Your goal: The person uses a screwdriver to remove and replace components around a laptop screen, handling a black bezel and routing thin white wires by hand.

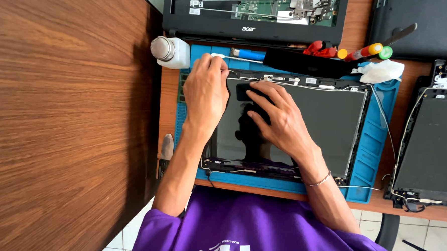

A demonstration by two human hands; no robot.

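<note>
A bare laptop screen panel (pixel 329 121) lies in its lid frame on a blue work mat (pixel 373 149). My left hand (pixel 205 93) rests on the panel's upper left corner, its fingertips curled at the top edge near thin cables. My right hand (pixel 278 119) lies flat on the dark glass with its fingers spread toward the top edge. Whether the left fingers pinch anything is hidden. A thin bracelet circles my right wrist.
An opened laptop base (pixel 258 11) sits behind the mat. Screwdrivers (pixel 361 51), a blue-handled tool (pixel 248 54), a white bottle (pixel 172 51) and a crumpled tissue (pixel 381 71) line the mat's top edge. Another screen assembly (pixel 433 146) lies at right. A wooden panel (pixel 63 127) stands at left.
</note>
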